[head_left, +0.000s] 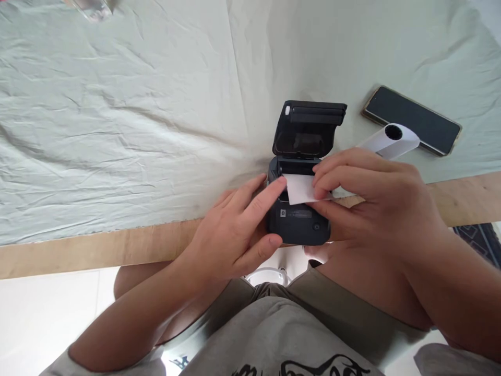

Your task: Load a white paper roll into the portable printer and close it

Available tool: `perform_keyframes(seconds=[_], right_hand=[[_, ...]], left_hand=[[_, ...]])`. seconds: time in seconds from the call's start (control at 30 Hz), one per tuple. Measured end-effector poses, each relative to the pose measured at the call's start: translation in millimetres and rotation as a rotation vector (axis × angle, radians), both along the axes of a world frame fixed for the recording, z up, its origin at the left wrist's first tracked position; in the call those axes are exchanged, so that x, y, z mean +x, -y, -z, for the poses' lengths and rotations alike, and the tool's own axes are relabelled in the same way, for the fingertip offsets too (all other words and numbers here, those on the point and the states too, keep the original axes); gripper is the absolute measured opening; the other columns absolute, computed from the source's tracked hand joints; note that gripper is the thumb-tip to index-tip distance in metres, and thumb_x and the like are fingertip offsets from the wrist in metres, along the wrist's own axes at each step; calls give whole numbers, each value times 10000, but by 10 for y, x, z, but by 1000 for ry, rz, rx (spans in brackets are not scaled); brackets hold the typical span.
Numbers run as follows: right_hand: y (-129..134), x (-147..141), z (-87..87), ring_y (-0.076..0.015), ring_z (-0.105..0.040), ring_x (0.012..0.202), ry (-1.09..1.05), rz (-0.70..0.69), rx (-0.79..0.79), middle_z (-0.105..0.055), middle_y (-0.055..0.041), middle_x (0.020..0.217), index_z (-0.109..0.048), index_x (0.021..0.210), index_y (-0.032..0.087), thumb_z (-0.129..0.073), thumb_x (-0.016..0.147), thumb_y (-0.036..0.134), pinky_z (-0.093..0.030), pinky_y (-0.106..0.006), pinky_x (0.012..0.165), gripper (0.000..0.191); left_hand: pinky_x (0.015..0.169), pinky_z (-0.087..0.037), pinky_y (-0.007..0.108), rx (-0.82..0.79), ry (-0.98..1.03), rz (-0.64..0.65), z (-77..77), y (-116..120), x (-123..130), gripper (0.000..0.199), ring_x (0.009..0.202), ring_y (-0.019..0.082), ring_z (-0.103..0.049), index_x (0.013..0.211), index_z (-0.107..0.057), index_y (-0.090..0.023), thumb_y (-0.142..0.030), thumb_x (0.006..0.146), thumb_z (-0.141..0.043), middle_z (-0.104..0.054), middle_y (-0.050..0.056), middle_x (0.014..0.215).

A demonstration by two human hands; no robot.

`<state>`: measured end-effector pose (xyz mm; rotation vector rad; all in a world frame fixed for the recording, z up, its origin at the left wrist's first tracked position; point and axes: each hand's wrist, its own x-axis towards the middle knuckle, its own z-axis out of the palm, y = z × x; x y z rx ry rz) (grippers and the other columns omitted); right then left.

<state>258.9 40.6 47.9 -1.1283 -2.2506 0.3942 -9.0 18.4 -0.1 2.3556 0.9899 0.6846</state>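
A small dark portable printer (298, 230) lies near the table's front edge, its black lid (305, 130) raised. A white piece of paper (300, 189) lies across its paper bay. My right hand (376, 193) pinches the right part of this paper, fingertips on top and thumb below. My left hand (238, 224) is at the printer's left side with fingers stretched apart. Its index fingertip touches the paper's left edge or the bay's rim, and its thumb is near the printer's lower left side. The bay's inside is mostly hidden by the paper and fingers.
A dark-screened phone (415, 117) lies at the right on the pale cloth (164, 104). Partly over it is a white, round-ended object (407, 138) with a black circle. A clear object (92, 8) is cut off at the upper left. A wooden edge (97, 245) borders the cloth.
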Motion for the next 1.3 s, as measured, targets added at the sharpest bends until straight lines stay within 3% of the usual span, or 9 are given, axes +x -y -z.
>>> perform_keyframes(seconds=[0.13,0.23,0.37,0.47,0.6,0.73,0.93,1.03,1.3], right_hand=[[72,38,-1,-240,-805,943,-11,-131,-73,-781,40,864,-660,848,316,-728,1019,245,-623,-458,844,198],[24,129,30,-244,-782,957,-108,-36,6,-754,25,872,-657,895,322,-758,1040,339,-607,-472,879,177],[-147,248,131,-314,-694,1398,-228,257,35,-721,-77,1348,-589,1126,341,-677,1013,300,-577,-530,1074,149],[-238,262,202,-311,-535,1642,-228,207,-128,-610,-99,1602,-477,1251,355,-641,981,303,-534,-558,1229,320],[-237,223,208,-300,-692,1444,-323,255,-145,-695,-97,1472,-434,1234,352,-627,945,398,-574,-560,1204,351],[-190,230,207,-295,-772,1119,-461,329,-78,-755,-95,1178,-548,1159,338,-611,994,501,-629,-549,1076,241],[-198,231,314,-303,-747,1275,-260,112,-404,-787,-66,1328,-684,1262,312,-740,938,538,-624,-531,1096,400],[-204,210,356,-318,-734,1255,-263,116,-515,-758,-82,1373,-694,1298,296,-732,935,607,-650,-505,996,479],[-226,216,268,-299,-735,1191,-224,60,-617,-728,-89,1401,-630,1388,297,-739,934,602,-661,-500,1007,557]], left_hand=[[1180,-593,589,5,-47,81,8,-12,-10,712,1636,415,-538,1676,-600,-299,-700,1202,-250,-532,227,1739],[1173,-594,596,10,-28,71,47,-10,-10,717,1602,417,-558,1623,-656,-309,-701,1197,-233,-534,220,1726],[1173,-588,602,32,-19,75,76,-6,-18,685,1603,414,-550,1570,-684,-332,-696,1196,-240,-519,212,1736],[1161,-591,609,23,-31,99,39,-20,-30,672,1590,434,-561,1566,-686,-311,-695,1197,-276,-503,236,1747],[1167,-593,611,-11,-64,116,-10,-45,-35,709,1581,429,-569,1549,-706,-312,-732,1186,-264,-515,235,1737],[1187,-576,619,-12,-75,98,15,-37,-42,732,1610,418,-541,1554,-705,-340,-755,1176,-235,-490,217,1758],[1236,-542,619,-27,-46,119,40,-29,-73,675,1657,431,-498,1730,-507,-336,-702,1200,-308,-415,221,1814],[1246,-535,612,-42,-39,97,36,-32,-64,751,1642,418,-514,1813,-357,-310,-728,1195,-273,-410,230,1815],[1129,-618,606,36,-93,7,22,0,14,685,1496,444,-642,1706,-505,-267,-579,1108,-621,-517,242,1719]])
